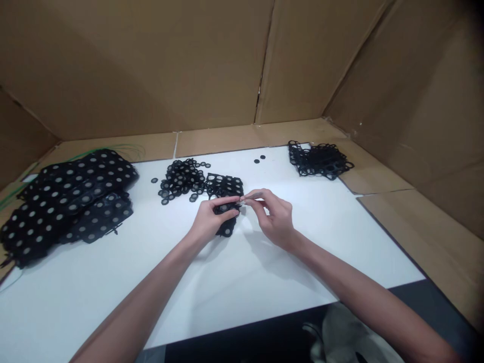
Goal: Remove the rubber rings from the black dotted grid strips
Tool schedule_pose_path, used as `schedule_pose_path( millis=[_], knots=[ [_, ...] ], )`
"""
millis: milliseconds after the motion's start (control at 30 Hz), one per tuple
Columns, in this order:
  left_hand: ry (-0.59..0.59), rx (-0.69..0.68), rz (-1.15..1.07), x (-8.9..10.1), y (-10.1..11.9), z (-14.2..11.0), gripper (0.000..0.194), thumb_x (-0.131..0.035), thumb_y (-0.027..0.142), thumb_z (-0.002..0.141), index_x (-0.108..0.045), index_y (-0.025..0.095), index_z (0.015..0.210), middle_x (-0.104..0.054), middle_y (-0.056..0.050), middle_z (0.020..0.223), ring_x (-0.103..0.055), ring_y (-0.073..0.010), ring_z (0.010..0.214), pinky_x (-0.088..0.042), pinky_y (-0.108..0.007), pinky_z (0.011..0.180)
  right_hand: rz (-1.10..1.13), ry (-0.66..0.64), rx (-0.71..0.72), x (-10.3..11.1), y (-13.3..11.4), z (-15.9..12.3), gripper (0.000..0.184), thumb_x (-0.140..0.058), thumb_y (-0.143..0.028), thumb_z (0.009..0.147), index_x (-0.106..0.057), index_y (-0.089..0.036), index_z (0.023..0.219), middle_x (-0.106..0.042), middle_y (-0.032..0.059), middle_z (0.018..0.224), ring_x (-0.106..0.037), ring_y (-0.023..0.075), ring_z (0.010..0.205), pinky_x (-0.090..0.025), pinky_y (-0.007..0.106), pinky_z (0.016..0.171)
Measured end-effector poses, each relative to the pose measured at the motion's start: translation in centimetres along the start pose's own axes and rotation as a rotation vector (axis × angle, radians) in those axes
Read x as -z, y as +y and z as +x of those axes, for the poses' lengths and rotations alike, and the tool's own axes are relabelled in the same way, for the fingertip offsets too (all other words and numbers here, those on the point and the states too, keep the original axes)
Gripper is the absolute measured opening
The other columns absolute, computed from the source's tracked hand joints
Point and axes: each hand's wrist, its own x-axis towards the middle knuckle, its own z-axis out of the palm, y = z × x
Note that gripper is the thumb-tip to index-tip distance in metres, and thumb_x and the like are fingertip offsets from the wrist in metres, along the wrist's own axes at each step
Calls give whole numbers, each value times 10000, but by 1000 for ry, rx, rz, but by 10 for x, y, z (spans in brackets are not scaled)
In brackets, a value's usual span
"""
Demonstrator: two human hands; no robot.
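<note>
My left hand pinches a small black perforated sheet between thumb and fingers, just above the white table. Some of its holes are open and others hold round grey-centred rings. At the sheet's right edge, my right hand is closed on a thin, slender tool whose exact kind I cannot make out. The fingertips of both hands almost meet there. Behind and left of the sheet lies a heap of loose black rings with grey centres.
Large black sheets dotted with grey discs are piled at the left. A stack of black open-holed webbing lies at the back right. Two small black discs rest at the back. Cardboard walls surround the white table.
</note>
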Motion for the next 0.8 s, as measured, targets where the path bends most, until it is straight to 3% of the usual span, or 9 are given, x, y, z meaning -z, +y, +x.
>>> schedule_pose_path(
  millis=[233, 467, 633, 700, 800],
  knots=[
    [-96, -12, -52, 0, 1, -1, 348, -678, 253, 620, -663, 197, 962, -650, -53, 1040, -564, -217, 998, -395, -338, 905, 10, -2, -49, -2, 3, -3, 86, -482, -105, 792, -536, -171, 805, -613, 33, 762, -598, 119, 676, -545, 240, 556],
    [-60, -14, -12, 0, -3, 2, 391, -675, 266, 618, -649, 198, 1003, -651, -52, 1038, -570, -221, 975, -409, -330, 882, -75, 33, 57, 0, 2, -3, 121, -494, -79, 779, -553, -176, 822, -635, 27, 766, -614, 122, 679, -545, 240, 592],
    [29, -9, 28, 2, -6, 4, 392, -652, 274, 645, -637, 183, 1026, -646, -65, 1039, -572, -214, 947, -408, -329, 865, 32, 265, -111, 6, 3, -1, 92, -510, -136, 789, -548, -179, 861, -625, 18, 806, -630, 134, 714, -569, 286, 631],
    [-22, -26, -19, 4, -4, 3, 476, -650, 273, 649, -579, 203, 1115, -609, -65, 1110, -551, -215, 984, -407, -328, 862, 62, 325, -160, 8, 6, 0, 71, -522, -163, 788, -544, -175, 854, -618, 18, 805, -632, 137, 709, -573, 306, 641],
    [-178, -80, -47, 9, -1, 2, 626, -673, 185, 607, -495, 258, 1203, -525, -47, 1223, -491, -208, 1066, -375, -314, 890, 24, 311, -160, 10, 9, 0, 57, -540, -186, 779, -550, -173, 834, -618, 17, 790, -634, 142, 702, -575, 308, 634]
  ],
)
